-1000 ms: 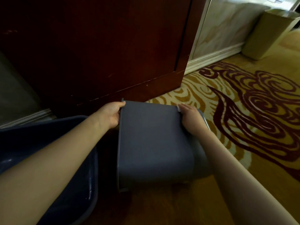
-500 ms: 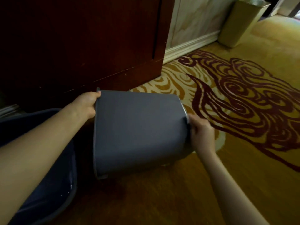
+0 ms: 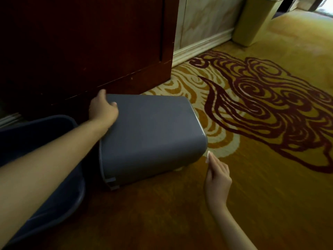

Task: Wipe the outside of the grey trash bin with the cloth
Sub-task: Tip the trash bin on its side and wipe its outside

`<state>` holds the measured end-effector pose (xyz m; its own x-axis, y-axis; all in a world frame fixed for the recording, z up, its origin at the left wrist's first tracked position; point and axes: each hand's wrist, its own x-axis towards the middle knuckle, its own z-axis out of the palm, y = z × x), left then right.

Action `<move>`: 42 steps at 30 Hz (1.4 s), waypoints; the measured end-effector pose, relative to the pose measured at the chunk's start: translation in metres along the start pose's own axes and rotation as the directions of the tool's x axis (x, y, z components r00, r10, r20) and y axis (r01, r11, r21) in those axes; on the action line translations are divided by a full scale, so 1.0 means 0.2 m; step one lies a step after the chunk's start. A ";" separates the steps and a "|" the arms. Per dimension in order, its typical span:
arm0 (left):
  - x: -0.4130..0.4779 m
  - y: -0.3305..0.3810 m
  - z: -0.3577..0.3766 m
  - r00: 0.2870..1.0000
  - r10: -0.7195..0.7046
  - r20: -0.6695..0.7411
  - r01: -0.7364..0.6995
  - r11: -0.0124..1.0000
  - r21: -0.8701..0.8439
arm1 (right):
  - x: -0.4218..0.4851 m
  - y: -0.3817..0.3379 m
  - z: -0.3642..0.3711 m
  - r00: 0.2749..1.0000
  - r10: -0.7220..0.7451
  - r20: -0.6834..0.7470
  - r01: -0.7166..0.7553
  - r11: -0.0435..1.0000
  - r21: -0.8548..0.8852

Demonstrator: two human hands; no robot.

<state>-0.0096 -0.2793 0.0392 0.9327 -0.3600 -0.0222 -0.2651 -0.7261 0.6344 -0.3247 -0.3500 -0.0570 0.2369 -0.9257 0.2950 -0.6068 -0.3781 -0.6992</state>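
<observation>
Plastic, matte and smooth, makes up the grey trash bin, a rounded-corner box shape lying on its side at the centre of the frame, its rim to the left and its closed base to the right. The left hand grips the rim at the bin's upper left corner, fingers curled over the edge and out of sight, thumb on the outer wall. The right hand, at lower right of centre, hangs just off the bin's lower right corner, not touching it, fingers straight and together, nothing in it.

A dark blue tub, also smooth plastic, sits at the lower left, partly hidden by the left forearm; its contents cannot be made out. A tall pale bin stands at the upper right against the wall.

Underneath lies a thick golden carpet with dark red and cream swirls at the right. A dark wooden cabinet fills the upper left, beside a pale marbled wall with a moulded skirting.
</observation>
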 end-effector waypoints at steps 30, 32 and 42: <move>-0.28 -0.06 0.18 0.847 0.395 0.355 -0.531 0.660 0.531 | 0.59 -0.34 0.16 0.972 -0.058 0.228 0.090 0.987 -0.134; -0.28 -0.05 0.18 0.847 0.392 0.358 -0.530 0.672 0.517 | 0.50 -0.30 0.11 0.978 -0.098 0.184 0.132 0.974 -0.184; 0.11 0.02 -0.18 0.960 -0.267 0.080 0.273 0.958 -0.085 | 0.34 -0.48 0.08 0.930 -0.330 0.161 0.348 0.932 -0.098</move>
<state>0.0184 -0.2698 0.0693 0.9470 -0.1988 -0.2523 0.0216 -0.7442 0.6677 -0.2385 -0.3778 0.0195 0.5427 -0.7383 0.4006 -0.5579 -0.6733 -0.4852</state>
